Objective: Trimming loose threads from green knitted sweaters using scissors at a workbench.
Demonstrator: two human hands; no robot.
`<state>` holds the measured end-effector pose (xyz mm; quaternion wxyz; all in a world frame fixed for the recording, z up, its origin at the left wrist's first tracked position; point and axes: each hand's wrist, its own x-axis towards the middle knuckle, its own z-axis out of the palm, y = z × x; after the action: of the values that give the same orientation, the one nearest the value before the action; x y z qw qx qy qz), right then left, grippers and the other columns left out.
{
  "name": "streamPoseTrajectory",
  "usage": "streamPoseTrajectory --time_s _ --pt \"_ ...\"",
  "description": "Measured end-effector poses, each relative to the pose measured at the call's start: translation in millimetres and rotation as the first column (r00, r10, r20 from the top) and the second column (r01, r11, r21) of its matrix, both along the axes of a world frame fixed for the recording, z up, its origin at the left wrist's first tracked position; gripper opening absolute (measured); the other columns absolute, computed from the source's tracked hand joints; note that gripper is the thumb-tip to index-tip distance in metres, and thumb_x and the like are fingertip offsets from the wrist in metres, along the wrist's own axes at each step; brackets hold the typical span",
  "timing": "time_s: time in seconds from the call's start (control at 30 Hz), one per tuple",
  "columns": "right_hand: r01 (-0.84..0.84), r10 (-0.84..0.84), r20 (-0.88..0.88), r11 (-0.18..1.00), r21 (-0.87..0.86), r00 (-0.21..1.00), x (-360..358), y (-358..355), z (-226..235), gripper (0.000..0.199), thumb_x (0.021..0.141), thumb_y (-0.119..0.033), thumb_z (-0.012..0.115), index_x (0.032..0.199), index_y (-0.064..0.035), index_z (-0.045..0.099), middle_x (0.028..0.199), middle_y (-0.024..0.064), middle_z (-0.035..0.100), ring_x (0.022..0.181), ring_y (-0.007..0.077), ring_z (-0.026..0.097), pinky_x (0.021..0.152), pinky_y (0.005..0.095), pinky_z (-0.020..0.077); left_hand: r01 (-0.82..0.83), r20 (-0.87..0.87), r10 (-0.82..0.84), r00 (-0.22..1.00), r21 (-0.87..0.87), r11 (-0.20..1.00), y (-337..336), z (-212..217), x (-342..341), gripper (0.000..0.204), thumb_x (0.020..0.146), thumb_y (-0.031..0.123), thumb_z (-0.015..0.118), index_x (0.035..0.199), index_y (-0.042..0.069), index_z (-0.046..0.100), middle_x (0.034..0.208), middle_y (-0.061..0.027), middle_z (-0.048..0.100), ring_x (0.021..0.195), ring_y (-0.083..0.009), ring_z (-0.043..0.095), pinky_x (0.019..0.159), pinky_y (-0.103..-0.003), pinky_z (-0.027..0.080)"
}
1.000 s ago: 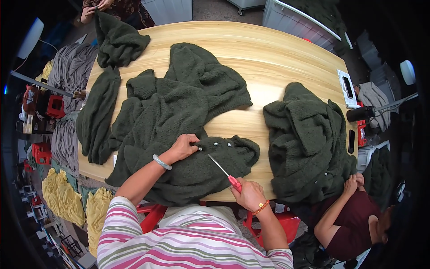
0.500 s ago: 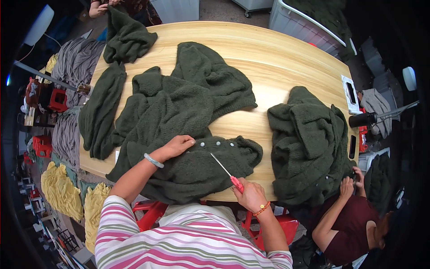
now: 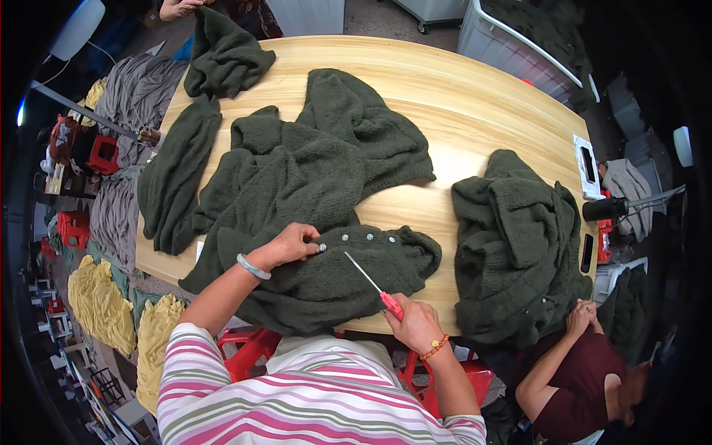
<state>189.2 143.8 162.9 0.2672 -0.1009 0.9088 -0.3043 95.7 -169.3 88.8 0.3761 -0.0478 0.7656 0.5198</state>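
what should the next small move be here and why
I'd probably bring the tip of the red-handled tool closer to the end button by the left hand. That hand seems to pinch the green garment right there, while the right hand holds the tool with its tip short of that button.

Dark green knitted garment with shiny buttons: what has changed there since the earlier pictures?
The left hand moved left along the row, from the third button counted from the right to a fourth button, not visible at first and now showing beside it. Unchanged: the right hand holds the red-handled tool over the garment.
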Motion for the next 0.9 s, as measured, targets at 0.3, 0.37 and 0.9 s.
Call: streamPoseTrajectory --time_s 0.3,0.37,0.9 --pt "0.000 -0.001 -0.032 0.999 -0.036 0.999 -3.8 -7.0 15.7 0.022 0.087 -0.026 0.064 0.103 -0.0116 0.062 0.072 0.0199 0.065 0.072 0.0414 0.064 0.066 0.0513 0.0492 -0.147 -0.070 0.162 0.984 0.184 0.972 7.5 26.2 1.4 0.008 0.086 0.003 0.066 0.093 0.000 0.065 0.080 0.0009 0.063 0.069 -0.0053 0.058 0.063 -0.021 0.047" --pt "-0.016 0.016 -0.015 1.000 -0.021 1.000 -2.4 -7.6 16.9 0.021 0.087 -0.027 0.064 0.102 -0.0116 0.062 0.072 0.0203 0.064 0.072 0.0418 0.063 0.066 0.0515 0.0492 -0.122 -0.135 0.135 0.982 0.102 0.987 2.4 22.9 2.7 0.005 0.085 0.002 0.066 0.089 -0.001 0.065 0.079 0.0012 0.062 0.067 -0.0057 0.056 0.062 -0.022 0.046" --pt "-0.093 0.093 0.047 0.996 0.007 0.995 14.3 1.0 17.8 0.023 0.088 -0.030 0.061 0.099 -0.0105 0.061 0.073 0.0198 0.065 0.073 0.0409 0.065 0.067 0.0514 0.0504 0.089 -0.523 -0.187 0.832 -0.206 0.975 15.4 24.7 34.7 0.020 0.075 0.001 0.066 0.070 -0.007 0.049 0.066 -0.0136 0.042 0.058 -0.0225 0.044 0.057 -0.037 0.036"
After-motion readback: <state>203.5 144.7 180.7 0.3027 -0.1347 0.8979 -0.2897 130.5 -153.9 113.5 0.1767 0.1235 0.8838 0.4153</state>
